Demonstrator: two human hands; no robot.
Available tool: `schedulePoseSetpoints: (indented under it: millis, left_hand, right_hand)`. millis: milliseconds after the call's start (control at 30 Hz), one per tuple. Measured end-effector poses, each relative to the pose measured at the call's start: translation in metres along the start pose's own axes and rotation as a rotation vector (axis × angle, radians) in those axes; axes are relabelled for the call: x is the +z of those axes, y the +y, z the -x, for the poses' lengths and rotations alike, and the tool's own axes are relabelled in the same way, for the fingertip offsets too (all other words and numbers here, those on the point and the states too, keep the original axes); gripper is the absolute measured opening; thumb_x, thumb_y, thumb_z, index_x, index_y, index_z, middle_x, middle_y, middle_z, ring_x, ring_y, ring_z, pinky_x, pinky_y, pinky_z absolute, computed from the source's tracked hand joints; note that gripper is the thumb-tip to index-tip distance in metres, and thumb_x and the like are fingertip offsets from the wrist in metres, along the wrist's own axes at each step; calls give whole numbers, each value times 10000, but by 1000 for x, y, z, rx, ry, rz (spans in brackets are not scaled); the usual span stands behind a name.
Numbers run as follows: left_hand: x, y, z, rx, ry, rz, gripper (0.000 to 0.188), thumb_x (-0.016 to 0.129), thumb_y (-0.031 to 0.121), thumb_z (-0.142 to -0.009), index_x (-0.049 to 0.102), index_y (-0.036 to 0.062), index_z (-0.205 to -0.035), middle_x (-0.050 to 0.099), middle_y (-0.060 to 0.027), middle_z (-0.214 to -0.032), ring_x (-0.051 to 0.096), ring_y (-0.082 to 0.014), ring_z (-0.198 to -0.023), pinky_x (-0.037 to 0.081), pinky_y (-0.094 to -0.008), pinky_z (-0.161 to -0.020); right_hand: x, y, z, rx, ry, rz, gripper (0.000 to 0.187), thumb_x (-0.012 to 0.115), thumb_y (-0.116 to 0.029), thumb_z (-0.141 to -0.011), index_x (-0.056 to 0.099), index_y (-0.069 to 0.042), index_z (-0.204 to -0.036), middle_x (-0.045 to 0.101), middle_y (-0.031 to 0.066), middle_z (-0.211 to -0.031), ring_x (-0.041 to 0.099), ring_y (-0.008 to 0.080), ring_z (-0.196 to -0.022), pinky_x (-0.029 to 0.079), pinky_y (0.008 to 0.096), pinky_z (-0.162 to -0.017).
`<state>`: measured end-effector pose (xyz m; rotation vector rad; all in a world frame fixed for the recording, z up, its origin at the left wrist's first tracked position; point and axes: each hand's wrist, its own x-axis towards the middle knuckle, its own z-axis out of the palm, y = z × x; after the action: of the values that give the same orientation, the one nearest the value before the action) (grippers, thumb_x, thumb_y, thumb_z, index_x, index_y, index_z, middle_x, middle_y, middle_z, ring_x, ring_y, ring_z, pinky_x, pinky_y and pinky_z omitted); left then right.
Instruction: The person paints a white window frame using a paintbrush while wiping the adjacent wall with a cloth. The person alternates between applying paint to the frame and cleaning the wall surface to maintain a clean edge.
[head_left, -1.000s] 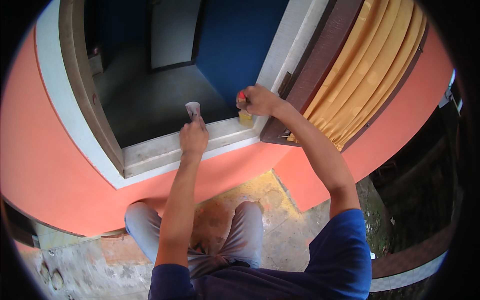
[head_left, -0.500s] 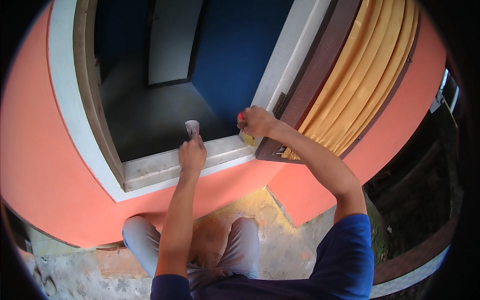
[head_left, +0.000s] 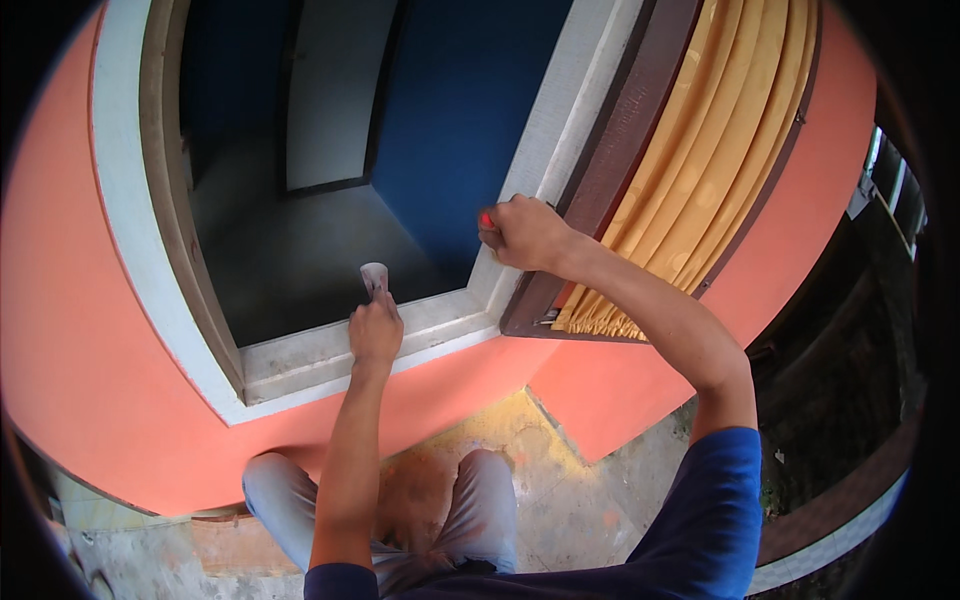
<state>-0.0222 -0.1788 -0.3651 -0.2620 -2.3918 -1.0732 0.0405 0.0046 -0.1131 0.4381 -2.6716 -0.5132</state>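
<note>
My left hand (head_left: 376, 332) is closed round a small pale cup-shaped thing (head_left: 374, 275), held over the window sill (head_left: 440, 318). What is inside it cannot be made out. In my right hand (head_left: 528, 234) is a paintbrush (head_left: 487, 220), its red handle end showing between the fingers. That hand is at the lower part of the window frame's white right post (head_left: 548, 150). Its bristles are mostly hidden and blurred now; the earlier frame shows them yellowish.
A brown shutter (head_left: 610, 165) with a gathered yellow curtain (head_left: 705, 160) stands swung out on the right. Salmon-coloured wall (head_left: 450, 378) runs below the sill. Past the opening lies a dim room with a blue wall (head_left: 465, 100). The stained floor (head_left: 560, 510) is under my knees.
My right hand has moved up from the sill corner along the post with the paintbrush. My left hand keeps its hold on the pale cup-shaped thing. The view has shifted slightly.
</note>
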Motion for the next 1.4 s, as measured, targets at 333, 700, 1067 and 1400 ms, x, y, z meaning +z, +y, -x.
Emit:
schedulePoseSetpoints:
  millis: [333, 700, 1067, 1400]
  left_hand:
    - [8, -4, -1, 29, 17, 3, 253, 564, 217, -1006, 703, 12, -1058, 705, -275, -764, 702, -475, -740, 580, -563, -733]
    - [3, -5, 0, 25, -1, 25, 288, 605, 257, -1000, 678, -16, -947, 715, -247, -786, 700, -458, -767, 555, -556, -739]
    - [12, -7, -8, 65, 10, -16, 340, 639, 291, -992, 665, -41, -927, 720, -244, -822, 697, -457, -796, 549, -549, -763]
    - [-1, -13, -2, 6, -37, -22, 313, 637, 256, -997, 653, -29, -1125, 725, -255, -894, 699, -460, -851, 549, -553, -786]
  right_hand:
    - [-79, 59, 14, 95, 916, 177, 181, 665, -120, -921, 620, -57, -1084, 644, 159, -859, 691, 371, -699, 593, 440, -638]
    - [-41, 53, 24, 151, 516, -300, 175, 627, -146, -957, 662, 6, -877, 676, 239, -708, 682, 438, -684, 576, 497, -704]
    - [142, -30, 96, 59, 340, -322, 184, 652, -157, -946, 565, -34, -1051, 619, 177, -842, 686, 394, -663, 585, 493, -606]
    - [32, 9, 52, 159, 760, -537, 124, 629, -139, -972, 646, -18, -948, 668, 200, -751, 666, 415, -689, 552, 496, -638]
